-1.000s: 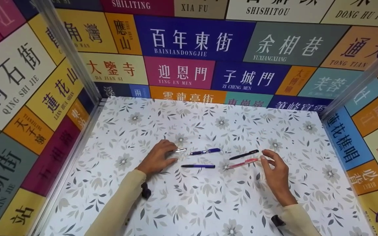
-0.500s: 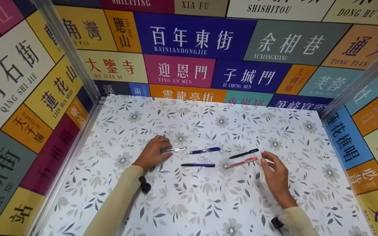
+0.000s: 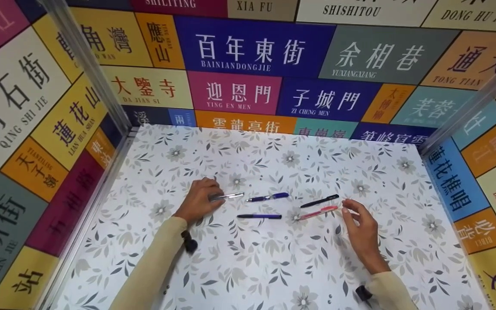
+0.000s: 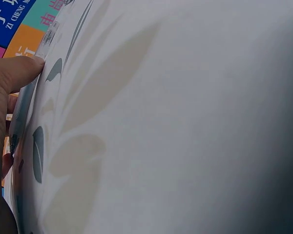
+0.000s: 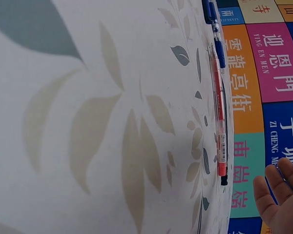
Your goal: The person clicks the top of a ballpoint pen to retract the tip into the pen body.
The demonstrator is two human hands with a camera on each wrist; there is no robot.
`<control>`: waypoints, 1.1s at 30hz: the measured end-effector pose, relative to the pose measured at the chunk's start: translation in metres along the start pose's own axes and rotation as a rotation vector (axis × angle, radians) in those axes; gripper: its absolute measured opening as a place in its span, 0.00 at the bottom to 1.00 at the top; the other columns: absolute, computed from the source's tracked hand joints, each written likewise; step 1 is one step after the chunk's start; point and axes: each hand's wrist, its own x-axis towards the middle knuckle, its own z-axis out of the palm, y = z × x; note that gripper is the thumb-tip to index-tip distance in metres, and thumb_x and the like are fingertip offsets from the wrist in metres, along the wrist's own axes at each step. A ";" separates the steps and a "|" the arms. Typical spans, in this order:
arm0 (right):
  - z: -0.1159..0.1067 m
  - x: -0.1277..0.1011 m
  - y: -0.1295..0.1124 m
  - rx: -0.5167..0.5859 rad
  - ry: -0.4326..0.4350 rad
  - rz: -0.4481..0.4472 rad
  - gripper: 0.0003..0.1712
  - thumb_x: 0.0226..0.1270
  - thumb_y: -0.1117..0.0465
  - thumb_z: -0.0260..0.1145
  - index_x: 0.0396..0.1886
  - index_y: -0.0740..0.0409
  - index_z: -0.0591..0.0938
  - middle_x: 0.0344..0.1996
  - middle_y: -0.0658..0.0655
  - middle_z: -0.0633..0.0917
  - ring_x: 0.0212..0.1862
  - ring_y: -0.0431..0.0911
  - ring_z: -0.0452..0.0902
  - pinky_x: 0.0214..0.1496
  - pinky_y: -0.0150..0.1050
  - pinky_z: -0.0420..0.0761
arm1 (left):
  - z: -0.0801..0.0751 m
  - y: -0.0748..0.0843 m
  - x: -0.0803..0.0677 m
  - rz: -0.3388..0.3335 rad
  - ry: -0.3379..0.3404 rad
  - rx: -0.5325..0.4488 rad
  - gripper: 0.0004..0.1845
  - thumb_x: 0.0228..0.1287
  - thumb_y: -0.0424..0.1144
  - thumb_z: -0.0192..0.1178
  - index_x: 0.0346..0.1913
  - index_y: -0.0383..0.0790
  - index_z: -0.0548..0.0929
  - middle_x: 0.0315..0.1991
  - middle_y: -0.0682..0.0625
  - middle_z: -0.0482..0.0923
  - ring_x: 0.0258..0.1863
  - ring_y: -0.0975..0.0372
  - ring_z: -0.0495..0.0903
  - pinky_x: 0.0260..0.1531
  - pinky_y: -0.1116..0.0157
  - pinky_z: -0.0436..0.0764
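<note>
My left hand (image 3: 199, 200) pinches a clear pen (image 3: 233, 196) at the left of the row. The left wrist view shows the thumb (image 4: 27, 70) on the near side of the clear pen (image 4: 22, 109), with fingertips on its far side. My right hand (image 3: 362, 226) holds nothing; its fingers are relaxed, with the fingertips close to the right ends of a pink-red pen (image 3: 319, 212) and a black pen (image 3: 320, 201). In the right wrist view that pink-red pen (image 5: 218, 92) lies on the cloth, apart from the right hand (image 5: 282, 200).
Between the hands lie a blue pen (image 3: 269, 197) with a clear middle and, nearer to me, a purple-and-black pen (image 3: 260, 216). A floral white cloth (image 3: 248, 267) covers the table. Colourful sign panels (image 3: 254, 47) wall in the back and both sides.
My left hand has slid a little left and away from me, so more of the clear pen shows. Over the last half second it has stayed nearly still. The right hand has hardly moved.
</note>
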 end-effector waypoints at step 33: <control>0.000 0.006 0.032 0.173 -0.054 0.192 0.21 0.88 0.64 0.61 0.70 0.72 0.79 0.63 0.70 0.86 0.58 0.33 0.84 0.58 0.24 0.82 | 0.004 0.048 0.007 -0.082 0.161 -0.322 0.04 0.64 0.34 0.80 0.40 0.41 0.96 0.34 0.54 0.89 0.40 0.55 0.84 0.52 0.52 0.73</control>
